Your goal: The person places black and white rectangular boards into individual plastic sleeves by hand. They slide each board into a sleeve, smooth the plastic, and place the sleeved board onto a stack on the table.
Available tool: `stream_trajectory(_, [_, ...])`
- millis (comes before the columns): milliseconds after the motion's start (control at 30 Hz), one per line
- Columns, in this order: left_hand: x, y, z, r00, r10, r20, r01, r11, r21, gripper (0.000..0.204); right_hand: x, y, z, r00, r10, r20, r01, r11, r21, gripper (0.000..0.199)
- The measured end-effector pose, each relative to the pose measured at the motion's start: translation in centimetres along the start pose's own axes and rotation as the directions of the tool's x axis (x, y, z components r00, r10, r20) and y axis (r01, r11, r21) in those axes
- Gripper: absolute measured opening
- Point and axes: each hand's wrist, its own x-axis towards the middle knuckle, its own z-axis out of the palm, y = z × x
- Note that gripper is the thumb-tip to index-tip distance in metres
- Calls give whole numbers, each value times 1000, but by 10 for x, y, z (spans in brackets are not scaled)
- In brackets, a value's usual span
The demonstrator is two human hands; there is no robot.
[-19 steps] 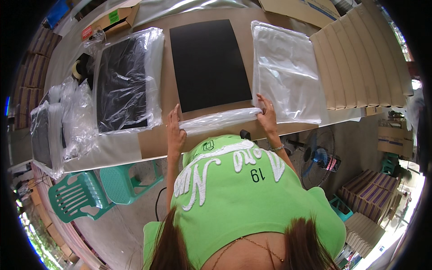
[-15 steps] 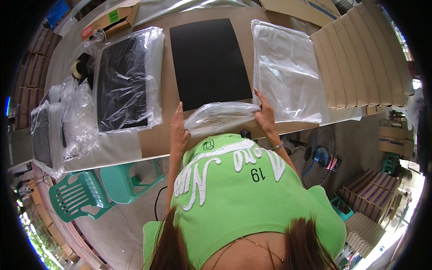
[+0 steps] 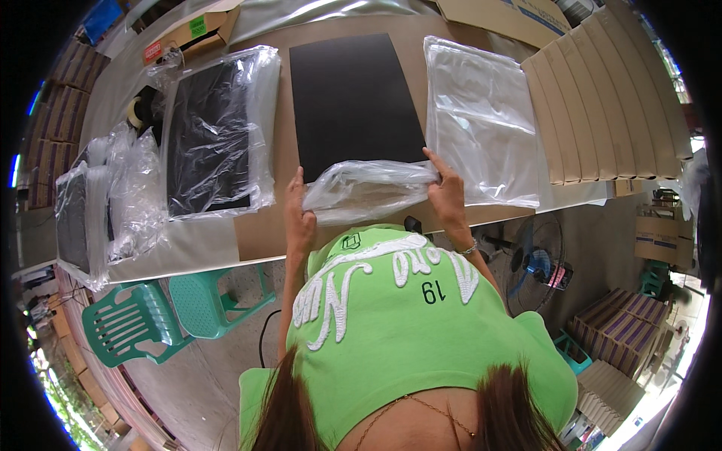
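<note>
A black rectangular sheet point(image 3: 353, 101) lies flat at the middle of the table, its near edge against a bunched clear plastic bag point(image 3: 368, 192). My left hand point(image 3: 302, 218) pinches the bag's left side, index finger stretched along the sheet's near left corner. On the other side, my right hand point(image 3: 449, 197) grips the bag, its index finger by the near right corner. Film overlaps the near end of the sheet; how far the sheet sits inside is hard to make out.
Left of the sheet lies a pile of bagged black sheets point(image 3: 214, 139), with more bagged pieces point(image 3: 94, 210) beyond it. Flat clear bags point(image 3: 481, 124) are stacked at right, beside a row of brown cardboard pieces point(image 3: 602, 98). A tape roll point(image 3: 138, 111) sits at the left.
The bag's far edge has risen and moved slightly away from me over the sheet's near end, and its mouth looks wider. Both hands keep their hold.
</note>
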Motion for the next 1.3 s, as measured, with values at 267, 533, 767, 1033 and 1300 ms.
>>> stream_trajectory(267, [32,59,-41,927,133,-349,-131,991,30,46,16,-57,-56,927,-232,-294,299,931,209,50])
stream_trajectory(533, [56,165,-95,648,550,-527,-612,788,69,19,19,-127,-137,651,-550,-523,696,707,125,38])
stream_trajectory(767, [44,192,-129,699,607,-379,-648,761,25,27,-5,-139,-170,713,-498,-494,665,704,249,43])
stream_trajectory(1033, [15,177,-144,790,575,-214,-607,684,-405,29,-37,-132,-183,842,-501,-200,537,747,392,30])
stream_trajectory(1300, [1,205,-129,981,162,-109,-163,377,-912,31,-27,-118,-175,867,-489,-93,362,490,793,26])
